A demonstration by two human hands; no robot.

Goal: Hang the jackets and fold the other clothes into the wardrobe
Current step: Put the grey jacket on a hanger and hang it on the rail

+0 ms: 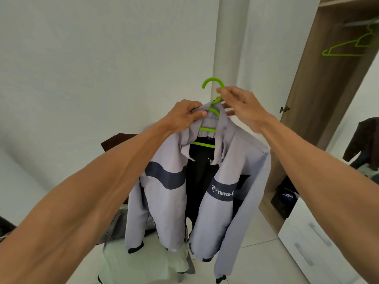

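1. White plain walls (82, 58) and a pale tiled floor (256, 232) framed the scene, with an open brown wood-grain wardrobe (307, 78) standing at 2 o'clock.
2. At the centre a pale grey zip jacket with navy bands and "TRIPLE-F" lettering (229, 167) hung open on a bright green plastic hanger (207, 129), held up in the air well apart from the wardrobe.
3. The left hand (184, 115) came in from 8 o'clock, and its thumb and curled fingers pinched the jacket's collar just beside the hanger.
4. The right hand (242, 105) came in from 4 o'clock, and its fingertips pinched the hanger's neck just under the hook.
5. Inside the wardrobe, at 2 o'clock, spare green hangers (346, 48) hung from a metal rail (356, 23).
6. A white drawer unit with grey bar handles (303, 242) stood at 4 o'clock.
7. Behind the left forearm, at 9 o'clock, a dark brown garment (117, 140) showed against the wall.
8. Below the jacket, at 7 o'clock, a pale green garment (143, 261) lay crumpled.
9. Another dark garment (365, 140) showed at 3 o'clock, at the frame's edge.
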